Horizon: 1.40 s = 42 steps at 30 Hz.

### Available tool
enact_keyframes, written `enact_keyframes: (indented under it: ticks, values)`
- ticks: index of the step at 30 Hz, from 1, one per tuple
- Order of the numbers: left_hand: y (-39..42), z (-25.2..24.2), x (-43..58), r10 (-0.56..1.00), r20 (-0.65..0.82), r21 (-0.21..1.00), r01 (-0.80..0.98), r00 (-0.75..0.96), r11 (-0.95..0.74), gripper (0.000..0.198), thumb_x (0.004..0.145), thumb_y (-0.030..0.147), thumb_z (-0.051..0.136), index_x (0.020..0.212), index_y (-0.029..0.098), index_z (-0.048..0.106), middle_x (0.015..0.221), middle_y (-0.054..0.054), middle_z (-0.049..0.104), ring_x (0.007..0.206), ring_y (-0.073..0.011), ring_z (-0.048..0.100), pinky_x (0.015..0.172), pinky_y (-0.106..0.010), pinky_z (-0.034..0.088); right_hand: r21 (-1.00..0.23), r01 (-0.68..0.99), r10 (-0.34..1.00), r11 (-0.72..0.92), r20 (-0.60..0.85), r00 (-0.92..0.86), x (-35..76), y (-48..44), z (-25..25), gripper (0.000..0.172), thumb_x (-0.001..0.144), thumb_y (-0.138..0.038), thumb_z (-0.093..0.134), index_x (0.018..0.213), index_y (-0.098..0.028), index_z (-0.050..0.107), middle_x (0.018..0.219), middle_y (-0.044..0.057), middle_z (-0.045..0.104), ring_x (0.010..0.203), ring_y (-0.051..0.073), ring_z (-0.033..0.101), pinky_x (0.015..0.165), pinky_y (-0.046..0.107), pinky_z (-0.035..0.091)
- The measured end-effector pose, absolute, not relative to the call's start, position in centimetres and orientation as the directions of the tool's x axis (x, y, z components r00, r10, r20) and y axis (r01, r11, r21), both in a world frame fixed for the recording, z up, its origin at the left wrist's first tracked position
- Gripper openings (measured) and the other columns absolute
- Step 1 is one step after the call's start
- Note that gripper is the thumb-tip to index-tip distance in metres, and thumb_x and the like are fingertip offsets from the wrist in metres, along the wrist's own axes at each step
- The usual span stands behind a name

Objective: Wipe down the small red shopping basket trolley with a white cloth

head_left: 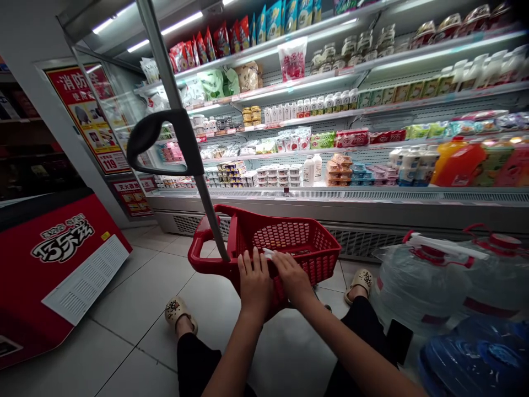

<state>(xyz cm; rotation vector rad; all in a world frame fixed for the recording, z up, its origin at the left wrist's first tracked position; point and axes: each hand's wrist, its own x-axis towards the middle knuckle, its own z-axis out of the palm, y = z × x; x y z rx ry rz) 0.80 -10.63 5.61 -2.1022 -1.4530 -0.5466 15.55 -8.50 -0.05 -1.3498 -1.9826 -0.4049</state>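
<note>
A red plastic shopping basket (285,234) with a meshed wall stands on the floor in front of me. My left hand (254,275) rests on its near rim, fingers stretched out and slightly apart. Close beside it, my right hand (292,278) bends its fingers over the same rim. A small white tissue-like piece (268,253) shows at the right fingertips, between the two hands; its exact kind is hard to make out. The thumbs are mostly hidden. From the basket's left end rises a grey metal pole with a black handle (165,140).
A refrigerated display (256,207) with packed shelves runs across the back. To the left stands a red freezer (61,264). Large clear water jugs (425,281) and a blue water jug (475,358) stand at the right, near a dark phone-like slab (399,341). My feet flank the basket.
</note>
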Motion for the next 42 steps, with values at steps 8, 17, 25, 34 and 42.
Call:
enact_keyframes:
  ticks: [8, 17, 25, 34, 42]
  values:
    - [-10.3, 5.2, -1.5, 0.696, 0.588, -0.235, 0.910, 0.413, -0.341, 0.072, 0.087, 0.024, 0.065, 0.155, 0.016, 0.046, 0.153, -0.015, 0.053, 0.149, -0.0431, 0.035, 0.126, -0.069, 0.010, -0.065, 0.877, 0.639, 0.476, 0.711, -0.294, 18.1, -9.0, -0.9, 0.073, 0.089, 0.001, 0.037, 0.160, -0.018, 0.037, 0.157, 0.008, 0.051, 0.144, 0.023, 0.048, 0.121, 0.045, 0.041]
    - [-10.7, 5.2, -1.5, 0.711, 0.600, -0.172, 0.927, 0.367, -0.333, 0.069, 0.076, 0.027, 0.078, 0.143, 0.030, 0.061, 0.143, -0.014, 0.059, 0.152, -0.0487, 0.027, 0.124, -0.073, 0.006, -0.131, 0.967, 0.725, 0.218, 0.685, -0.071, 27.2, -8.8, -3.7, 0.070, 0.090, 0.001, 0.035, 0.156, -0.019, 0.045, 0.152, 0.010, 0.057, 0.140, 0.025, 0.053, 0.115, 0.047, 0.047]
    - [-10.4, 4.8, -1.5, 0.726, 0.580, -0.142, 0.923, 0.370, -0.357, 0.070, 0.077, 0.024, 0.076, 0.145, 0.031, 0.059, 0.152, -0.015, 0.053, 0.155, -0.0454, 0.023, 0.124, -0.071, 0.001, -0.123, 0.885, 0.660, 0.449, 0.713, -0.235, 15.4, -9.3, -0.6, 0.078, 0.085, 0.004, 0.039, 0.160, -0.019, 0.037, 0.157, 0.008, 0.051, 0.144, 0.022, 0.048, 0.118, 0.041, 0.045]
    - [-9.6, 5.0, -2.7, 0.722, 0.547, -0.137, 0.897, 0.423, -0.421, 0.074, 0.079, 0.027, 0.076, 0.149, 0.030, 0.054, 0.168, -0.015, 0.030, 0.158, -0.0407, 0.016, 0.124, -0.069, -0.001, -0.024, 0.917, 0.660, 0.398, 0.702, -0.267, 23.0, -8.8, -2.3, 0.070, 0.090, -0.001, 0.039, 0.157, -0.021, 0.041, 0.152, 0.006, 0.057, 0.137, 0.023, 0.054, 0.118, 0.045, 0.044]
    - [-9.7, 4.8, -2.5, 0.714, 0.551, -0.138, 0.891, 0.432, -0.432, 0.077, 0.078, 0.027, 0.077, 0.150, 0.029, 0.052, 0.170, -0.015, 0.025, 0.158, -0.0394, 0.015, 0.125, -0.067, -0.004, -0.084, 0.972, 0.712, 0.219, 0.695, -0.100, 32.5, -7.7, -5.3, 0.062, 0.092, -0.003, 0.032, 0.148, -0.020, 0.053, 0.142, 0.010, 0.064, 0.131, 0.024, 0.060, 0.116, 0.049, 0.045]
